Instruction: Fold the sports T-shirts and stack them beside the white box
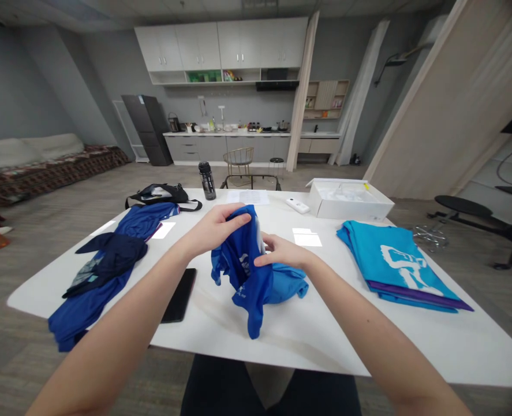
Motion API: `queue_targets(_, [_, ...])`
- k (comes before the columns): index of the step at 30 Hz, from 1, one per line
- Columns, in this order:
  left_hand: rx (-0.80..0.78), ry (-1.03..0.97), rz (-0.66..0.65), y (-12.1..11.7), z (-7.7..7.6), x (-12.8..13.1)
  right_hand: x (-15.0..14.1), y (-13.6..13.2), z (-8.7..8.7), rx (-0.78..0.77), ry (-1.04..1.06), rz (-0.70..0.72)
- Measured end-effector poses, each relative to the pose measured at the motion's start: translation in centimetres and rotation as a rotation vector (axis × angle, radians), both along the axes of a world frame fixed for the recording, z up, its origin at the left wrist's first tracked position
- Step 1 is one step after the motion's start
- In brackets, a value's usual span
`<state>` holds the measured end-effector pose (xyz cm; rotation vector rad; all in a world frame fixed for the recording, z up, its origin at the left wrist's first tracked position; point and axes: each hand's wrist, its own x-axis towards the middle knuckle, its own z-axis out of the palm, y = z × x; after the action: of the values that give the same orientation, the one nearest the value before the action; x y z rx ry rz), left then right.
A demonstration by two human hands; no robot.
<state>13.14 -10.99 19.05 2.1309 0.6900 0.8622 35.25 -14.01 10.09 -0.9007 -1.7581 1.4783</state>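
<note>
- White bench, folded teal T-shirt well off right
- Blue jersey bunched up between the hands
- Left hand gripping its top, right hand pinching its edge

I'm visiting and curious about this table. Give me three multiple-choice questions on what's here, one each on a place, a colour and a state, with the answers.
1. Where does the black phone lie relative to the blue garment under the left hand and right hand?
A. To its right
B. To its left
C. On top of it

2. What colour is the print on the folded turquoise shirt?
A. White
B. Red
C. Black

3. How does the water bottle stand?
A. On its side
B. Upside down
C. Upright

Answers:
1. B: it lies flat on the white table, left of the garment.
2. A: a white design shows on the turquoise cloth.
3. C: it stands on its base, cap on top.
</note>
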Motion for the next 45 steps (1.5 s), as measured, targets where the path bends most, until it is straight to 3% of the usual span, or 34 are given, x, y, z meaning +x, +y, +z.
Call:
queue_targets(4, [0.191, -0.042, 0.112, 0.5, 0.8, -0.5, -0.1, 0.3, -0.7, -0.033, -0.021, -0.094])
queue_targets(9, [0.238, -0.113, 0.329, 1.6, 1.1, -1.2, 1.9, -0.4, -0.6, 0.294, -0.314, -0.365])
queue_targets(12, [0.269, -0.124, 0.413, 1.8, 1.3, -1.8, 3.6, -1.3, 0.3, 0.372, -0.414, -0.452])
queue_targets(15, [0.321, -0.125, 0.466, 1.9, 1.9, -2.3, 5.2, -2.0, 1.3, 0.272, -0.285, -0.54])
queue_targets(19, [0.311, -0.106, 0.522, 2.6, 2.4, -2.8, 6.9, -2.1, 3.2, -0.022, 0.059, -0.555])
queue_targets(22, [0.308, -0.145, 0.568, 3.3, 2.6, -3.0, 7.8, -1.6, 4.9, -0.103, 0.133, -0.588])
queue_targets(25, [0.392, -0.151, 0.645, 3.6, 3.5, -3.2, 8.0, -1.4, 6.8, 0.059, 0.086, -0.691])
queue_targets(28, [0.514, -0.102, 0.728, 3.1, 5.0, -3.8, 7.9, -2.0, 9.3, 0.394, -0.061, -0.887])
queue_targets(31, [0.6, -0.023, 0.756, 2.0, 7.0, -4.8, 7.7, -3.8, 12.5, 0.742, -0.308, -1.063])
queue_targets(34, [0.66, 0.02, 0.753, 0.8, 9.3, -6.0, 7.6, -6.1, 15.7, 0.979, -0.503, -1.154])
queue_targets(39, [0.69, -0.071, 0.707, -1.7, 12.6, -7.4, 7.2, -9.3, 18.8, 1.118, -0.608, -1.188])
queue_targets(45, [0.803, -0.101, 0.714, -7.2, 16.0, -8.8, 6.2, -13.6, 21.9, 1.189, -0.626, -1.254])
